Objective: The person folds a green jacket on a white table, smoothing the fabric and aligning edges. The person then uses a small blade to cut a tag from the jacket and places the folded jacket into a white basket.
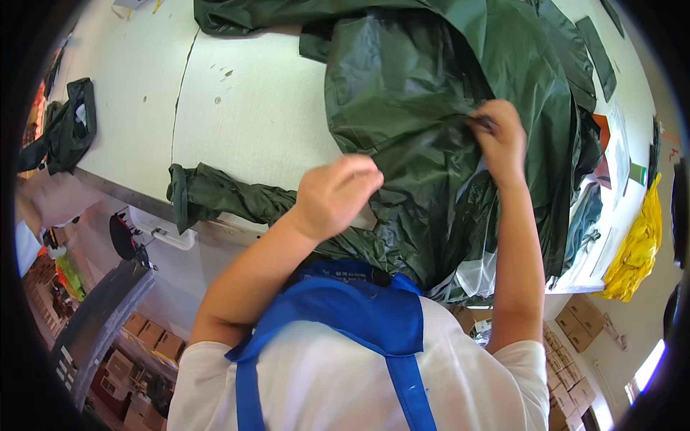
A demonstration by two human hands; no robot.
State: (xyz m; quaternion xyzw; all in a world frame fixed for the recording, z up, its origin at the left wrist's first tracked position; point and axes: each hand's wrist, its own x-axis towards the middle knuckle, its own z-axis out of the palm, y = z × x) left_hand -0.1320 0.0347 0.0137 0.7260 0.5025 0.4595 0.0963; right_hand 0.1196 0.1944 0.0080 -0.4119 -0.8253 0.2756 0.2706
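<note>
A dark green raincoat of shiny coated fabric lies spread and creased over the white table, one sleeve trailing left along the front edge. My right hand is closed in a pinch on the coat's fabric, with a small dark bit showing at the fingertips. Left of it and nearer to me, my left hand is held over the coat with its fingers curled together. What those fingers hold, if anything, is hidden. Between the two hands the fabric runs in a slanting fold.
The white table has a dark seam across it. A dark green bundle lies at its left end. Yellow fabric hangs at the right edge, near papers and green pieces. Another person's arm shows far left. Cardboard boxes stand below.
</note>
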